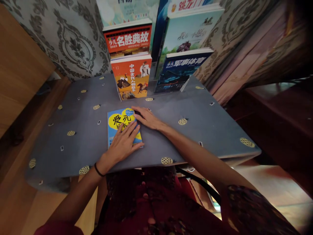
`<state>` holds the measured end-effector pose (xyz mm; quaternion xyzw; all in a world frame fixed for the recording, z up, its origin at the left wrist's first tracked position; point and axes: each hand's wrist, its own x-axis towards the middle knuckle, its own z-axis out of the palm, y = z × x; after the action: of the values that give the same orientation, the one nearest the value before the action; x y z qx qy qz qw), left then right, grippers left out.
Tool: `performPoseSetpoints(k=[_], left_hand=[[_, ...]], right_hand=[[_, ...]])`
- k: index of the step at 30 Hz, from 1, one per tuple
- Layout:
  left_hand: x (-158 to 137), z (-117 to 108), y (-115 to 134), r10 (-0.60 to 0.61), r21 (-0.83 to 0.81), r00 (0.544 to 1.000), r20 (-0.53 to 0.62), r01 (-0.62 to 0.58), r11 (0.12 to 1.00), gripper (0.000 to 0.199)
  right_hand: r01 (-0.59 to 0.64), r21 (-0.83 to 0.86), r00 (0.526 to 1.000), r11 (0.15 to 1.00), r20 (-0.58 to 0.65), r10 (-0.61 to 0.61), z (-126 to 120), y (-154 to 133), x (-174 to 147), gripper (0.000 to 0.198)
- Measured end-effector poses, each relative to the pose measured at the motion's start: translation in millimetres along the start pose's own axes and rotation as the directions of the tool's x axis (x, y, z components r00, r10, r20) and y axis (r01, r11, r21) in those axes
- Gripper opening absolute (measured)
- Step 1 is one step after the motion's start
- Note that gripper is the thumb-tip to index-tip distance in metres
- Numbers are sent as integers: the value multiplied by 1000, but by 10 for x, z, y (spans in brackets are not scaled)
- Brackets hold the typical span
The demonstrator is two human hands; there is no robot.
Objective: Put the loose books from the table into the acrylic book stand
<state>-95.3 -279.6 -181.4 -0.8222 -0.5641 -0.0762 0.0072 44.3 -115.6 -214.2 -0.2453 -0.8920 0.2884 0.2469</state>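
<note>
A blue and yellow book (112,119) with black lettering lies closed on the table in front of me. Across the lower part of its cover rests my left hand (123,142), flat with the fingers stretched out. My right hand (146,118) touches the book's upper right corner, its fingers extended and the palm down beside the cover. Part of the cover's print is hidden under my left hand. A dark band circles my left wrist.
Behind the book stand an orange book (132,76), a red book (129,39), a dark blue book (183,68) and a pale green book (190,32), in two upright stacks with others. A grey cloth with pineapple prints covers the table (80,120). A pink curtain (254,49) hangs at right.
</note>
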Motion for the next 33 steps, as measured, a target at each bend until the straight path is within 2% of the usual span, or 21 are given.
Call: performPoseSetpoints(k=[3, 5, 7, 9, 10, 12, 15, 19, 21, 23, 25, 26, 28, 30, 33], left_hand=[[-65, -3, -17, -11, -35, 998, -64, 8, 999, 60], [-180, -8, -68, -89, -81, 986, -140, 78, 994, 54], [-353, 0, -146, -237, -122, 946, -222, 214, 969, 52], [-557, 23, -228, -394, -151, 880, -266, 365, 919, 56], [-657, 39, -260, -450, -164, 853, -265, 420, 893, 59], [-829, 72, -290, -507, -186, 828, -239, 474, 861, 60], [-971, 113, -250, -508, -214, 834, -216, 467, 858, 57], [-979, 138, -165, -504, -255, 837, -214, 450, 856, 54], [-955, 127, -149, -503, -329, 840, -204, 425, 843, 55], [-929, 95, -151, -530, -451, 827, -186, 408, 794, 55], [-903, 44, -166, -597, -602, 789, -142, 411, 685, 55], [-889, 13, -178, -640, -683, 760, -108, 412, 604, 55], [-859, -49, -212, -715, -834, 699, -21, 382, 398, 56], [-823, -107, -267, -766, -937, 639, 65, 303, 173, 60], [-744, -180, -401, -791, -978, 579, 195, 175, -113, 60]], right_hand=[[3, -30, 1000, 1000, 10, -3, -4, -56, -48, 56], [-9, -41, 1000, 999, 20, 9, -12, -141, -139, 56], [-31, -55, 999, 998, 34, 33, -12, -267, -288, 58], [-48, -86, 997, 995, 59, 53, 5, -407, -474, 66], [-35, -107, 995, 994, 87, 45, 20, -470, -568, 72], [-11, -156, 992, 988, 124, 30, 56, -563, -725, 81], [10, -226, 987, 974, 159, 26, 103, -608, -840, 86], [33, -300, 985, 953, 174, 21, 121, -593, -838, 84], [44, -323, 985, 945, 171, 12, 119, -591, -826, 82], [44, -338, 986, 940, 165, 13, 119, -592, -821, 82], [32, -343, 987, 939, 160, 25, 120, -589, -821, 83], [25, -340, 987, 940, 159, 32, 120, -585, -822, 84], [13, -320, 986, 947, 160, 41, 119, -571, -824, 84], [2, -291, 986, 957, 159, 46, 115, -553, -828, 84], [-14, -242, 987, 970, 150, 51, 109, -527, -834, 85]])
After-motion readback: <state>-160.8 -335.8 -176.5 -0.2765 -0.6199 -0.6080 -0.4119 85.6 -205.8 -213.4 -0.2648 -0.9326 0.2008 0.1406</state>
